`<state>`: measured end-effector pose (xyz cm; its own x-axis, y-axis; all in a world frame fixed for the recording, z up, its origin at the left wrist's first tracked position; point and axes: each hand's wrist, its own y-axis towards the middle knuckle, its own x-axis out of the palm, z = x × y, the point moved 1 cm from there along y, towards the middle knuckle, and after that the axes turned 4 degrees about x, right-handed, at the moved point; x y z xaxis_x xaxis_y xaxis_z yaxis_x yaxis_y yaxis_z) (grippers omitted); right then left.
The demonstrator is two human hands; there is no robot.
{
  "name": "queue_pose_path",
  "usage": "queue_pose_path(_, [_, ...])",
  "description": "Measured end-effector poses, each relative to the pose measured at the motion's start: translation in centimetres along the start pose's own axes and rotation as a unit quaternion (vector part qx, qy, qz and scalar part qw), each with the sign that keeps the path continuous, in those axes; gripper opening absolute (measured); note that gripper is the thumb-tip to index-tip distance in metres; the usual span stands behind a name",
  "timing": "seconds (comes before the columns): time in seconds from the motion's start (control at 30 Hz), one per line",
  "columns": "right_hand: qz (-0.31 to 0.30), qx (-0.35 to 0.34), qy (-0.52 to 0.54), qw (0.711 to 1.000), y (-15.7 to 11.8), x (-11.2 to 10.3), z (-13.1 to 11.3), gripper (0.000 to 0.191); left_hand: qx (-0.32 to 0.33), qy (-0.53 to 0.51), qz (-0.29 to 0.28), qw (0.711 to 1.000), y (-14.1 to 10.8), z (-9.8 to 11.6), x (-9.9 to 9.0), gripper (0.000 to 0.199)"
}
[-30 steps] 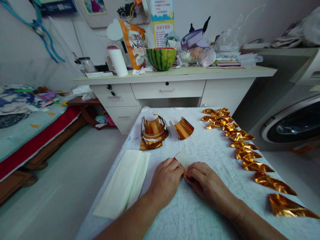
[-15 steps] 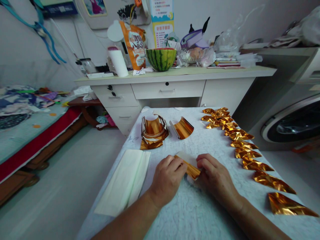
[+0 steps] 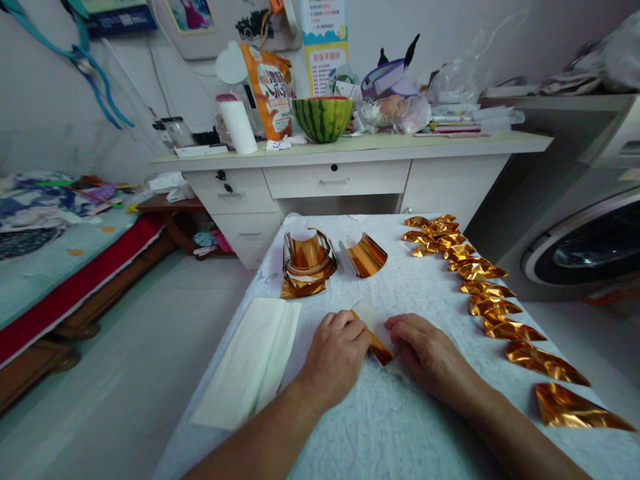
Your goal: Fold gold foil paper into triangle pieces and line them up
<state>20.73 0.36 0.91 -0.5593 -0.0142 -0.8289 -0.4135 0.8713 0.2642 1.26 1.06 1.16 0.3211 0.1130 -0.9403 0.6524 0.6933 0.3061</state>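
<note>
Between my hands lies a sheet with a gold strip (image 3: 380, 349) along its near-left side and a pale part (image 3: 369, 316) behind. My left hand (image 3: 339, 353) is closed on the gold strip's left edge, its fingertips partly hidden. My right hand (image 3: 429, 350) has curled fingers at the sheet's right side. Beyond them stand a stack of curled gold sheets (image 3: 306, 263) and a single curved gold sheet (image 3: 369, 256). White paper (image 3: 245, 363) lies left of my left hand. Folded gold pieces (image 3: 495, 307) form a row on the right.
The cloth-covered table (image 3: 380, 433) reaches a white desk (image 3: 340, 157) bearing a watermelon half (image 3: 323, 120), an orange bag (image 3: 270, 93) and a paper roll (image 3: 238, 125). A washing machine (image 3: 560, 167) stands right; a bed (image 3: 75, 273) is at left.
My right hand has shifted slightly left over the sheet, its fingers stretching further across. The gold strip's near end has moved slightly left and down.
</note>
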Motion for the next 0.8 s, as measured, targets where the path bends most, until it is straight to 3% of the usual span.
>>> queue_pose_path(0.37, [-0.044, 0.015, 0.017, 0.999, 0.1, -0.9, -1.1, 0.027, -0.015, -0.127, -0.063, 0.99, -0.8, 0.0, -1.2, 0.015])
queue_pose_path(0.6, [-0.093, 0.016, 0.037, 0.995, 0.1, -0.7, -2.3, 0.021, -0.031, -0.179, -0.065, 0.981, -0.8, -0.5, -1.2, 0.015])
queue_pose_path(0.8, [-0.093, 0.033, 0.053, 0.994, 0.1, 0.1, -1.7, 0.006, -0.044, -0.197, -0.057, 0.978, -0.8, -0.5, -1.1, 0.014])
